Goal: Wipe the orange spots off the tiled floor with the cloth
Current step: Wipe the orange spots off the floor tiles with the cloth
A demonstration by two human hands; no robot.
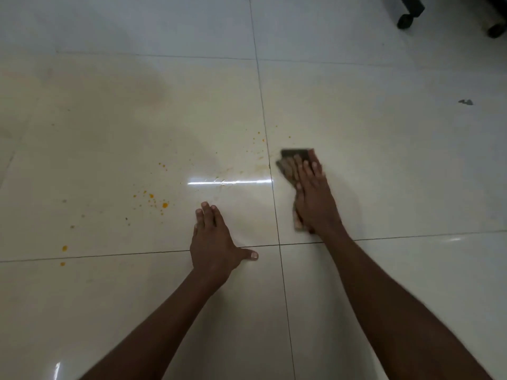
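My right hand lies flat on a dark, folded cloth, pressing it to the glossy cream tiled floor just right of a grout line. The cloth pokes out past my fingertips and under my palm; the image there is blurred. My left hand rests flat on the floor with fingers spread, holding nothing. Orange spots are scattered to the left of my left hand, with more orange drops near the lower left grout line. Small orange specks lie just left of the cloth.
Black chair casters stand at the top right corner. A small dark scrap lies on the tile at far right. A bright light reflection streaks the floor between my hands.
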